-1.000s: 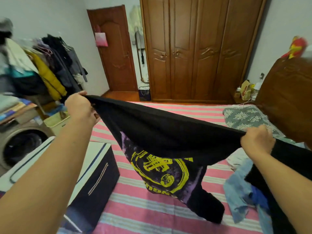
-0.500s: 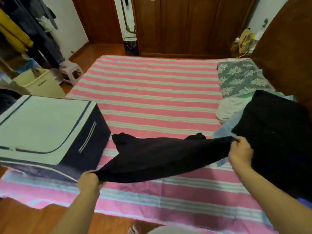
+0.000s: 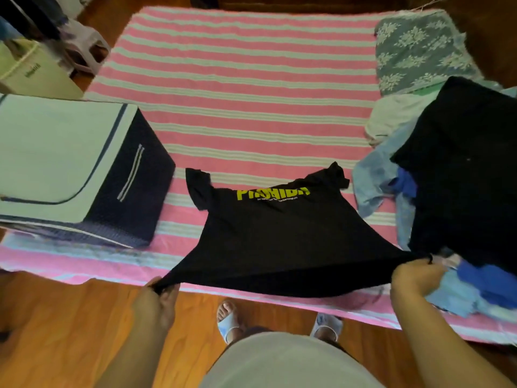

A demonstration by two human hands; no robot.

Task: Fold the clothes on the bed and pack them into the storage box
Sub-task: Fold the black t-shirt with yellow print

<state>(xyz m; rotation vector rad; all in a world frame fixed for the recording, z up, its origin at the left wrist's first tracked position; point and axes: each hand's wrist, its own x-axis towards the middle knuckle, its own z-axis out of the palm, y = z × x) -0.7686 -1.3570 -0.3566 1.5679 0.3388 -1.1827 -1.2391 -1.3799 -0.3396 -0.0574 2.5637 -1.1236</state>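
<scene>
A black T-shirt [image 3: 279, 236] with yellow lettering lies spread on the pink-striped bed [image 3: 246, 88], sleeves pointing away from me. My left hand [image 3: 159, 296] pinches its hem corner at the bed's near edge. My right hand [image 3: 414, 278] grips the opposite hem corner, so the hem is stretched taut between them. The dark blue storage box [image 3: 120, 191] with a pale closed lid sits on the bed to the left of the shirt. A pile of unfolded clothes [image 3: 458, 169], black and blue pieces, lies at the right.
A grey patterned pillow [image 3: 419, 49] lies at the far right corner of the bed. A plastic stool [image 3: 84, 49] and a pale bin [image 3: 30, 74] stand on the wooden floor at the left. My sandalled feet [image 3: 232, 320] stand close to the bed's edge.
The shirt came down from being held up in the air onto the bed, now lying flat with its lettering showing. My view tilted downward. Both hands kept their hold and moved toward the near edge.
</scene>
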